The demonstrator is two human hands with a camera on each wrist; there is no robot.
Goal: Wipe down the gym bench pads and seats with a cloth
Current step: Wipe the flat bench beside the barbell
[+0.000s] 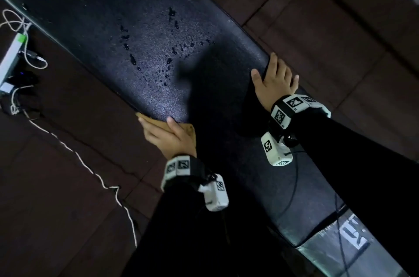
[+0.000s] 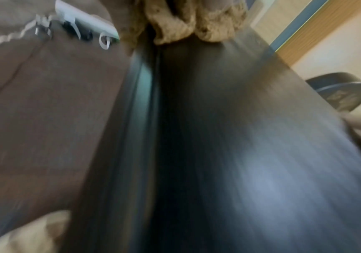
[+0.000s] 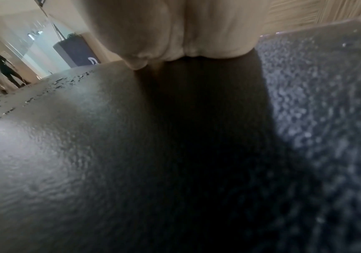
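The black bench pad (image 1: 145, 34) runs diagonally from top left to bottom right, with water droplets (image 1: 167, 61) scattered over its middle. My left hand (image 1: 165, 134) grips a tan cloth (image 1: 189, 129) against the pad's near left edge. In the left wrist view the cloth (image 2: 196, 25) is bunched at the top, above the blurred pad (image 2: 218, 137). My right hand (image 1: 275, 77) rests on the pad's right edge, thumb spread on top and fingers along the side, holding nothing. The right wrist view shows this hand (image 3: 186, 30) pressed on the textured pad (image 3: 88, 137).
A white power strip (image 1: 11, 57) with plugs and white cables (image 1: 90, 163) lies on the dark floor left of the bench. A silver frame part with a sticker (image 1: 353, 233) is at bottom right. A weight plate (image 2: 344, 92) and a punching bag (image 3: 75, 51) stand farther off.
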